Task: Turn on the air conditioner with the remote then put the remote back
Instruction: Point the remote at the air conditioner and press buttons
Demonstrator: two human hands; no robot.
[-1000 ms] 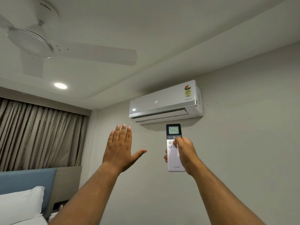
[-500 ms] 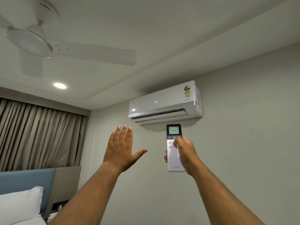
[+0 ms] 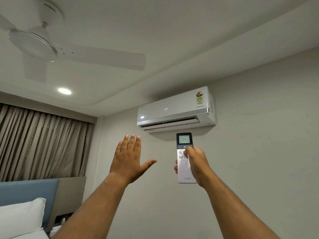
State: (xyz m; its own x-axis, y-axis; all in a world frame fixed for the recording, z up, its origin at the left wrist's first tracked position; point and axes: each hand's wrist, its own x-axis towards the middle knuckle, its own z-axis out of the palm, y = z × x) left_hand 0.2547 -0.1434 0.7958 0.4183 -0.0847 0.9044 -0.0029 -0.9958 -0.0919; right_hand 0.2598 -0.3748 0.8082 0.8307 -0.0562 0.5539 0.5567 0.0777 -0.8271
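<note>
The right hand (image 3: pixel 198 163) holds the remote (image 3: pixel 185 157) up in the air, standing straight, just under the air conditioner (image 3: pixel 176 109) on the wall (image 3: pixel 259 152). The fingers are wrapped round the back of the remote and the thumb (image 3: pixel 189 150) lies on its front, by the buttons just under the power sign. The remote is long and thin. Its top part is dark with a small lit screen that reads 24. Its lower part is white with a few round buttons and grey letters near the bottom. The air conditioner is white with a silver strip, a bright sticker at its right end and a small 24 glowing on its front. The flap along its bottom edge is a little open. The left hand (image 3: pixel 128 161) is up beside the remote, not touching it, flat and wide with the thumb stuck out. A fan (image 3: pixel 34 44) hangs from the ceiling at the top left. Curtains (image 3: pixel 39 144) and a pillow (image 3: pixel 20 216) are at the left.
</note>
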